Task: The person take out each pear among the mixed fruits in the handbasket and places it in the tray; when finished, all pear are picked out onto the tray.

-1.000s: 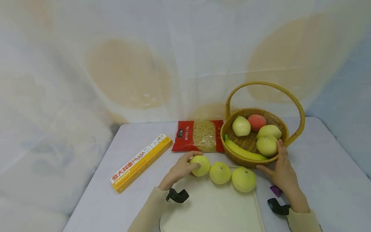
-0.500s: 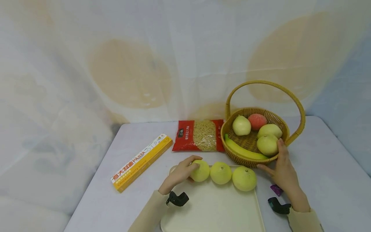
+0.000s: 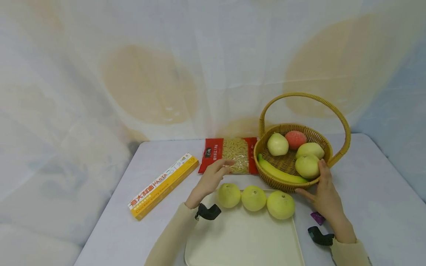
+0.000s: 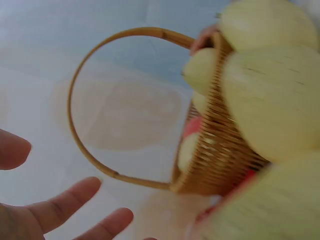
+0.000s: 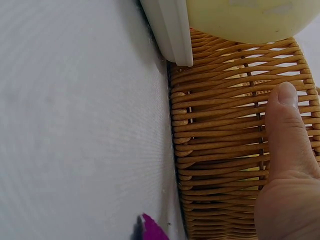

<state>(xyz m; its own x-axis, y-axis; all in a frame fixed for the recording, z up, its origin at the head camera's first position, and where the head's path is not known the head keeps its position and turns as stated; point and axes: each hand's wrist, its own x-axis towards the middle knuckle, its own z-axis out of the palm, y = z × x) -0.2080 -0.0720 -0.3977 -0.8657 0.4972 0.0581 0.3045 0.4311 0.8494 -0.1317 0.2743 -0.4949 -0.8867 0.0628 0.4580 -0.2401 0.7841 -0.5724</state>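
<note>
My left hand (image 3: 211,179) hovers above the far left of a cream tray (image 3: 246,240), fingers spread and holding nothing. Just below it, the leftmost of three round yellow-green fruits (image 3: 229,195) sits in a row along the tray's far edge. The middle fruit (image 3: 254,198) and the right fruit (image 3: 280,205) sit beside it. My right hand (image 3: 327,201) grips the near right side of a wicker basket (image 3: 276,184). Its thumb (image 5: 290,130) presses the woven outer wall; the other fingers go over the rim beside a pale green fruit (image 3: 307,166).
In the basket also lie a banana (image 3: 279,173), a red fruit (image 3: 296,140) and other pale fruits; its tall handle (image 3: 301,95) arches above. A red pasta bag (image 3: 216,151) lies behind the tray, a yellow pasta box (image 3: 163,186) to the left. A purple packet (image 3: 317,218) lies near my right wrist.
My left hand has set the leftmost fruit down on the tray's far left edge, let it go and risen away from it. The right hand stays at the basket.
</note>
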